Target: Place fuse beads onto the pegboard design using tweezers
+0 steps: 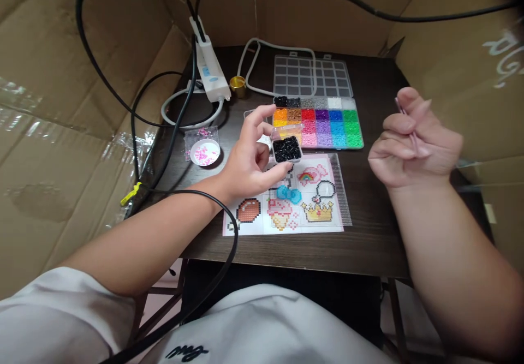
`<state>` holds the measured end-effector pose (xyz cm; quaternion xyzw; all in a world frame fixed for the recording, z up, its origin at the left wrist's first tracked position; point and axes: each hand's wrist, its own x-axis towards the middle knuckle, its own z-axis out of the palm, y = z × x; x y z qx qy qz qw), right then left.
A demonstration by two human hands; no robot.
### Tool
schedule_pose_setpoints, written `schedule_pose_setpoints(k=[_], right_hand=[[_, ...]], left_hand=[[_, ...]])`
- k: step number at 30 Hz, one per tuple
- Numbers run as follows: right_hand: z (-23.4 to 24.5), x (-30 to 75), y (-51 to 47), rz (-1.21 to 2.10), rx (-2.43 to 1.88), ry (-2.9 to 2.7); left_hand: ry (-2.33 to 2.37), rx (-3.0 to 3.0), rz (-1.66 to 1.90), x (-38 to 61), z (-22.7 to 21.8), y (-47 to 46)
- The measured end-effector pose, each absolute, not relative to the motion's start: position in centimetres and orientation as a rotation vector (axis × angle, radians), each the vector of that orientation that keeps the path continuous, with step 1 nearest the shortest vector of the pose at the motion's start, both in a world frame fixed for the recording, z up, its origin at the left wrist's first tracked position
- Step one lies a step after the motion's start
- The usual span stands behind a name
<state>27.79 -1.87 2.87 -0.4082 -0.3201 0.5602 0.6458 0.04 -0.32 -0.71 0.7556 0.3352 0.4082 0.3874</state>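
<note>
1. My left hand (249, 162) holds a small, square, clear-plastic box (293, 160) of black beads (286, 148) between thumb and fingers, above the white printed pattern sheet (252, 230); its open side faces up, probably to prevent spilling.
2. My right hand (417, 148), raised well apart, has its fingers curled around a thin pinkish stick-like tool (415, 142); its tip is unclear.
3. The multicoloured, compartmented plastic bead case (362, 135) lies open beyond the sheet, presumably keeping colours separate.
</note>
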Motion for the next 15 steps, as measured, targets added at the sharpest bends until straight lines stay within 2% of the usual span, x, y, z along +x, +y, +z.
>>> schedule_pose_setpoints(k=[7,15], right_hand=[[1.1,29.1,-1.8,1.152,-1.017,-0.913],[1.0,29.2,-1.6,1.174,-0.993,-0.877]], left_hand=[[0.833,1.926,1.057,0.0,-0.9,-0.1],[0.837,1.899,1.046,0.0,-0.7,-0.2]])
